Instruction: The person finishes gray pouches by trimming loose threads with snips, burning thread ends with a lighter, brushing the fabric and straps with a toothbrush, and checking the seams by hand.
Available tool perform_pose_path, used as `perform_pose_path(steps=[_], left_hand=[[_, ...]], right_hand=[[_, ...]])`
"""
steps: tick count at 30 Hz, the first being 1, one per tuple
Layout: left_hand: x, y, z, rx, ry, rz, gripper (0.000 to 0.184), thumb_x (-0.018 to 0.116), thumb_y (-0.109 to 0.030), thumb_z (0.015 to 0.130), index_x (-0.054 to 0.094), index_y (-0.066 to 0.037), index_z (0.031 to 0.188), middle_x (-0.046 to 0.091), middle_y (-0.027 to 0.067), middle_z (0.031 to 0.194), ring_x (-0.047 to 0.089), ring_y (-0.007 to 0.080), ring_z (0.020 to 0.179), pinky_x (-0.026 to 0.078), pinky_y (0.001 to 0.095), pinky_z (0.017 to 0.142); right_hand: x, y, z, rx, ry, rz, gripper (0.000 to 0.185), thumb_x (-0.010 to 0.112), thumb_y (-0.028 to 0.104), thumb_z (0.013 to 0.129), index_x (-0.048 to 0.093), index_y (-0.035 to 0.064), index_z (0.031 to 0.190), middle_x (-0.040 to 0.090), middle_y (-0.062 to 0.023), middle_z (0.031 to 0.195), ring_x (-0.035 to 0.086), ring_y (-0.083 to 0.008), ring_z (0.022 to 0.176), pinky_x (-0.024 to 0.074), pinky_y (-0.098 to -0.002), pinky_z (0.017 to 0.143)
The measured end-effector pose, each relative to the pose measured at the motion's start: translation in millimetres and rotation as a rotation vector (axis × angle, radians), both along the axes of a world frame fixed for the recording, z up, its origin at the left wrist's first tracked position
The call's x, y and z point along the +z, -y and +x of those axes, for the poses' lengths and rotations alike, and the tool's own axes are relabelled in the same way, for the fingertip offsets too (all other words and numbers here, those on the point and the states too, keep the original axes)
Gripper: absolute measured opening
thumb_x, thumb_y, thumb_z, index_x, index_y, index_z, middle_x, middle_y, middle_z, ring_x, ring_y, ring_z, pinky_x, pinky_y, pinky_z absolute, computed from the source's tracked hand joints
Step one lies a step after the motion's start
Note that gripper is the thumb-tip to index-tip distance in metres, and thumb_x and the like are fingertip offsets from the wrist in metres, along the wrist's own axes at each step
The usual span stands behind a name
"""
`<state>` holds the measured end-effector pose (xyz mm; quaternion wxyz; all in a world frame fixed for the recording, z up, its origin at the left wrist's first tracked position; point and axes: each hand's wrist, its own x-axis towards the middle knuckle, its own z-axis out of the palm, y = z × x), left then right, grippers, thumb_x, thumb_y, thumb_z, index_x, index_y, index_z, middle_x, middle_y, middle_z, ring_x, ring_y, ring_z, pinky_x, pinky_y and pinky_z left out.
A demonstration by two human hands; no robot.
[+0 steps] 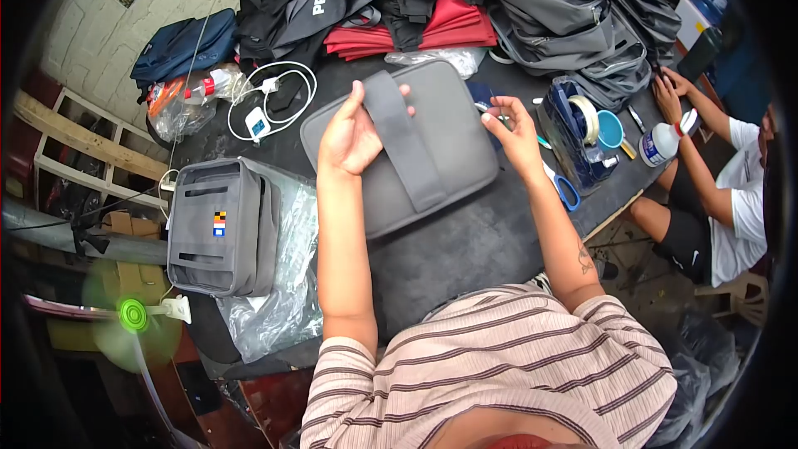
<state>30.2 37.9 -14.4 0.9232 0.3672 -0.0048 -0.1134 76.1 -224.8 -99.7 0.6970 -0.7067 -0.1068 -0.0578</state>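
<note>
A flat grey padded case (453,133) with rounded corners and a wide grey strap (405,145) across its face is tilted in front of me above the table. My left hand (353,137) has its fingers passed under the strap, the tips showing on the far side, thumb up along the strap's edge. At the case's right edge is my right hand (517,137), its thumb and fingers curled together; whatever they pinch is too small to see. To the left stands a boxy grey bag (220,237) with a small coloured flag patch, on clear plastic wrapping (287,283).
Behind lie red folded fabric (457,25), dark bags and grey backpacks (549,17). Blue-handled scissors (567,191), a tape roll (586,120), a blue cup (609,129) and a bottle (661,143) sit right. A white cable (312,87) lies left. Another person (731,175) sits at right.
</note>
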Motion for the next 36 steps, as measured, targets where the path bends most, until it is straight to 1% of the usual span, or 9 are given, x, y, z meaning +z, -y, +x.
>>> perform_pose_path(steps=[3,10,12,16,20,26,29,31,36], left_hand=[[-22,-11,-2,-0.071,-0.016,-0.028,0.054,0.043,-0.045,0.097,0.045,-0.001,0.128,0.057,0.0237,0.118,0.057,0.0401,0.107,0.046,0.0521,0.092],[-48,-27,-11,0.125,-0.118,-0.169,0.043,0.044,-0.035,0.097,0.051,0.000,0.120,0.056,0.0227,0.119,0.056,0.0334,0.110,0.039,0.0508,0.099],[-52,-28,-13,0.101,-0.101,-0.199,0.042,0.044,-0.034,0.097,0.051,0.002,0.119,0.056,0.0227,0.120,0.054,0.0345,0.112,0.038,0.0510,0.100],[-51,-25,-13,0.116,-0.089,-0.231,0.040,0.042,-0.029,0.098,0.051,0.003,0.119,0.056,0.0225,0.122,0.050,0.0379,0.119,0.036,0.0520,0.103],[-48,-23,-11,0.141,-0.107,-0.256,0.039,0.042,-0.026,0.097,0.051,0.004,0.120,0.055,0.0225,0.123,0.046,0.0404,0.122,0.035,0.0524,0.104],[-43,-23,-8,0.353,-0.156,-0.243,0.027,0.050,-0.015,0.095,0.053,0.004,0.113,0.059,0.0174,0.115,0.053,0.0319,0.115,0.038,0.0483,0.104],[-52,-24,-6,0.478,-0.226,-0.220,0.026,0.055,-0.013,0.093,0.052,0.003,0.114,0.057,0.0165,0.118,0.052,0.0298,0.116,0.038,0.0480,0.104],[-65,-28,-3,0.607,-0.271,-0.220,0.022,0.064,-0.013,0.088,0.057,0.001,0.104,0.060,0.0123,0.107,0.056,0.0254,0.107,0.044,0.0420,0.099],[-83,-28,-6,0.688,-0.304,-0.124,0.024,0.064,-0.018,0.089,0.058,0.000,0.104,0.060,0.0119,0.107,0.056,0.0244,0.105,0.047,0.0413,0.094]], right_hand=[[-11,3,1,-0.043,0.026,-0.043,0.036,0.071,0.020,0.080,0.056,0.0017,0.108,0.059,-0.0061,0.096,0.053,-0.0129,0.088,0.0430,-0.0278,0.078],[-36,26,-11,-0.160,0.053,-0.292,0.029,0.066,0.015,0.082,0.057,0.0010,0.105,0.055,-0.0113,0.096,0.054,-0.0215,0.088,0.0437,-0.0313,0.080],[-40,33,-20,-0.201,0.090,-0.483,0.030,0.064,0.013,0.083,0.055,0.0006,0.108,0.053,-0.0156,0.098,0.055,-0.0274,0.087,0.0453,-0.0342,0.078],[-47,41,-38,-0.185,0.123,-0.610,0.031,0.064,0.012,0.083,0.053,0.0026,0.110,0.052,-0.0164,0.100,0.056,-0.0353,0.090,0.0452,-0.0419,0.079],[-55,45,-44,-0.233,0.195,-0.863,0.033,0.067,0.012,0.079,0.055,0.0052,0.109,0.053,-0.0152,0.103,0.053,-0.0348,0.095,0.0418,-0.0438,0.083],[-57,42,-47,-0.217,0.252,-1.037,0.036,0.070,0.014,0.075,0.058,0.0070,0.108,0.052,-0.0129,0.099,0.051,-0.0317,0.096,0.0402,-0.0418,0.083],[-56,38,-48,-0.226,0.248,-1.064,0.035,0.070,0.015,0.075,0.059,0.0068,0.107,0.053,-0.0125,0.099,0.050,-0.0315,0.097,0.0396,-0.0419,0.083],[-56,38,-49,-0.224,0.246,-1.071,0.034,0.071,0.016,0.075,0.060,0.0067,0.106,0.053,-0.0125,0.099,0.050,-0.0315,0.097,0.0394,-0.0421,0.083],[-55,38,-49,-0.204,0.238,-1.071,0.034,0.071,0.019,0.075,0.060,0.0058,0.105,0.053,-0.0127,0.099,0.049,-0.0319,0.096,0.0391,-0.0430,0.083]])
